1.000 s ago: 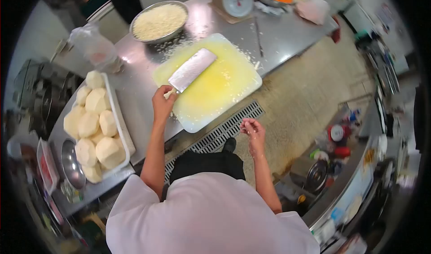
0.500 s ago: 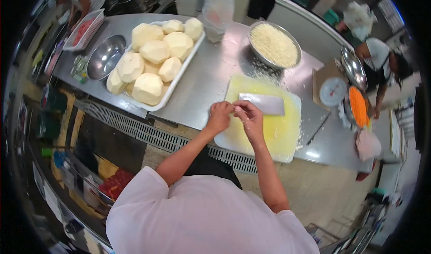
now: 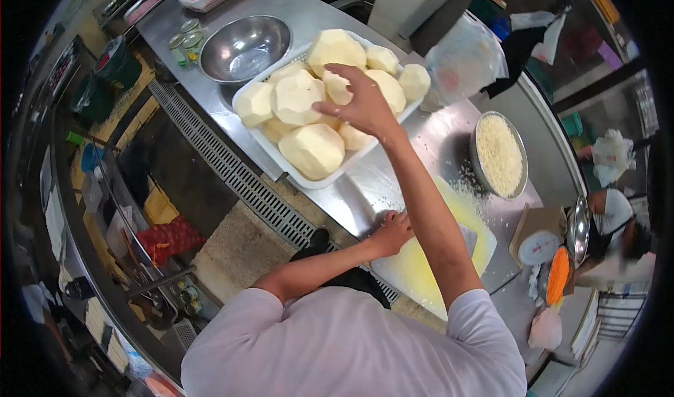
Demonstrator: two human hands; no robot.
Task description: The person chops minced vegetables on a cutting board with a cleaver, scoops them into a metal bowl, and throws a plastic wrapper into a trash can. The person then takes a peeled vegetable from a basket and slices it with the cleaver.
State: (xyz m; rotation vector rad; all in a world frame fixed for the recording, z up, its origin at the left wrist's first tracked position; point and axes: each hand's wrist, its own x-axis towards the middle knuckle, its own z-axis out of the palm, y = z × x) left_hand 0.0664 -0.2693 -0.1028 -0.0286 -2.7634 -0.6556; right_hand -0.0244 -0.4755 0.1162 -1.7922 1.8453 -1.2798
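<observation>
My right hand (image 3: 359, 103) is over the white tray (image 3: 321, 184), thumb and fingers spread around the side of a peeled, pale, faceted root vegetable (image 3: 296, 96) that looks like jicama. Whether it touches is unclear. Several more such vegetables fill the tray. My left hand (image 3: 394, 234) rests by the left edge of the yellow-stained cutting board (image 3: 421, 274), its fingers loosely bent and apart, with nothing seen in them. A flat rectangular metal piece (image 3: 466, 238) lies on the board, mostly hidden behind my right forearm.
A metal bowl (image 3: 500, 155) of shredded white food stands beyond the board, with shreds scattered around. An empty metal bowl (image 3: 246, 48) sits left of the tray. Farther right are a dial scale (image 3: 539, 247), shredded orange food (image 3: 558, 275) and a co-worker (image 3: 609, 218).
My hands were together over the board. My right hand has moved up and left to the tray and opened; my left stays by the board. The view has swung left.
</observation>
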